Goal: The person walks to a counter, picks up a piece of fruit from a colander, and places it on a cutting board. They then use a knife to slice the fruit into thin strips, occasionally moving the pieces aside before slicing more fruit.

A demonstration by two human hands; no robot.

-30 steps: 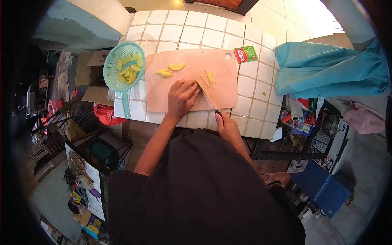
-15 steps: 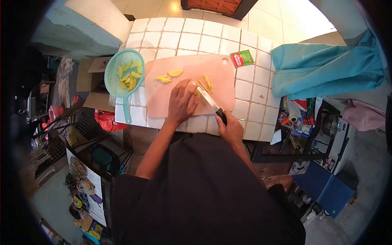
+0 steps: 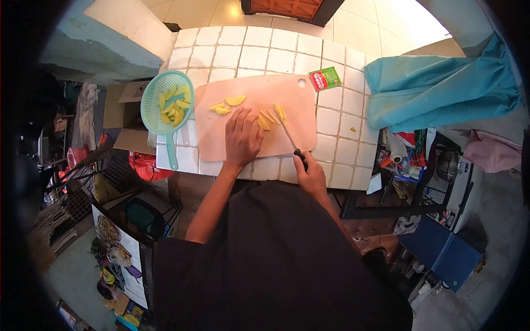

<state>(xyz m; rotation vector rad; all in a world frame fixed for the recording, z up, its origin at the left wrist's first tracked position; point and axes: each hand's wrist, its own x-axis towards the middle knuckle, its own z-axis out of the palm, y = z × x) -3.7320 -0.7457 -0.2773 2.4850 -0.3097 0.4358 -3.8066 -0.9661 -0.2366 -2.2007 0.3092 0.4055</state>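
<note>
My right hand (image 3: 311,175) is closed around the black handle of a kitchen knife (image 3: 289,137), whose narrow blade points away from me over a pink cutting board (image 3: 212,135). Thin yellow strips (image 3: 281,113) lie by the blade's tip. Flat on the board, fingers stretched forward, my left hand (image 3: 242,139) holds nothing. Just right of its fingertips is a cut yellow wedge (image 3: 264,123). Beyond that hand, toward the left, rest a few more yellow wedges (image 3: 234,101).
A mint-green colander (image 3: 171,151) with several yellow wedges stands left of the board on the white tiled table (image 3: 256,37). A green and red sachet (image 3: 326,79) lies at the board's far right corner. Teal cloth (image 3: 425,88) drapes over the table's right end.
The knife has moved slightly right, away from the wedge, pushing thin strips toward the others. My left hand has drawn back a little left, and its fingers have flattened.
</note>
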